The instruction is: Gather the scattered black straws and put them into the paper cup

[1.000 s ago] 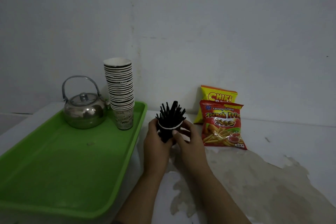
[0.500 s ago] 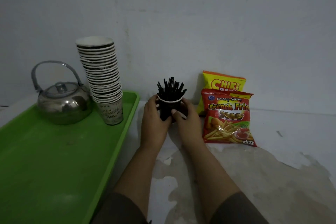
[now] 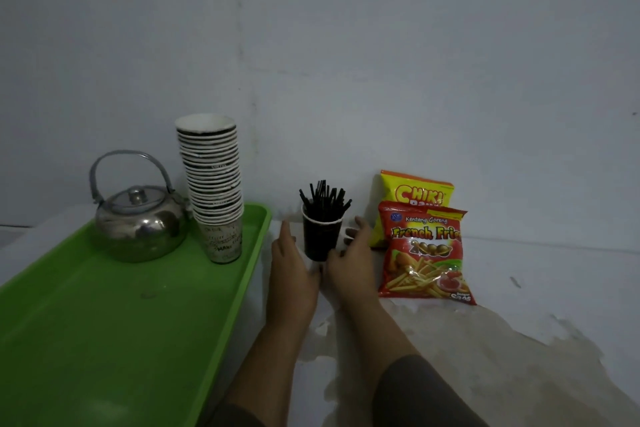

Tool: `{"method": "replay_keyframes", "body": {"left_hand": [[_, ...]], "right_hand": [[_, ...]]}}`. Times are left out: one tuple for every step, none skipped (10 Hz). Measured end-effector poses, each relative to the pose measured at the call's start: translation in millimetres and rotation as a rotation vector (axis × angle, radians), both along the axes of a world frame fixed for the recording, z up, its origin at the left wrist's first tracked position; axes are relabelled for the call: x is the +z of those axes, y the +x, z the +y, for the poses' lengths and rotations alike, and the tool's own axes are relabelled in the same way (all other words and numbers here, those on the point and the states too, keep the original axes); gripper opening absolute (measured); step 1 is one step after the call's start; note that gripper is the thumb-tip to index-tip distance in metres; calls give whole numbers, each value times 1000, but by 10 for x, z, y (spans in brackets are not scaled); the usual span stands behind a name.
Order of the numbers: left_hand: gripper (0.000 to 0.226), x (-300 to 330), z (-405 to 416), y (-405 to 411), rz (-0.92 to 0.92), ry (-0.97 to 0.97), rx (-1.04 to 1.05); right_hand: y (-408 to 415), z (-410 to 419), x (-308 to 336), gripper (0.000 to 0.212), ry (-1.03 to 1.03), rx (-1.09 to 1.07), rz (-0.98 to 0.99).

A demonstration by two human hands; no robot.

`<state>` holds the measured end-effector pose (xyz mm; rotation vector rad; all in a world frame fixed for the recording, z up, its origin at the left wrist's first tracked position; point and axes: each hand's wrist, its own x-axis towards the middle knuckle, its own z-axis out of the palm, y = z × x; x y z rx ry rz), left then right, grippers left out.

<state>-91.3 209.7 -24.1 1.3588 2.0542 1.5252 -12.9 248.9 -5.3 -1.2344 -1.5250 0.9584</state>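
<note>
A dark paper cup [image 3: 320,239] with a white rim stands upright on the white counter near the wall. Several black straws [image 3: 325,199] stick up out of it in a fanned bunch. My left hand [image 3: 292,265] lies just left of the cup with straight fingers, a small gap between them and the cup wall. My right hand [image 3: 353,253] sits just right of the cup, fingers relaxed and spread, holding nothing. No loose straws show on the counter.
A green tray [image 3: 104,322] on the left carries a steel kettle [image 3: 140,222] and a tall stack of paper cups [image 3: 214,184]. Two snack bags, a red French Fries one [image 3: 424,253] and a yellow one [image 3: 415,192], lean against the wall on the right. The counter [image 3: 485,340] is stained.
Both hands gripped the cup of straws before; now they have let go and drawn slightly apart. The cup stands on the counter by itself.
</note>
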Motion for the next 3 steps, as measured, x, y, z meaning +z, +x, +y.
{"method": "replay_keyframes", "body": {"left_hand": [[80,16,-193,70,34,0,8],[69,18,-372,138,79,3,-13],[57,21,-566,200,115,26,-46]], "right_hand": [[-13,-82,16,53,83,-95,-65],[-7,-150,54,41,188,-139,-175],[36,-314,89,22,305,-61,-270]]}}
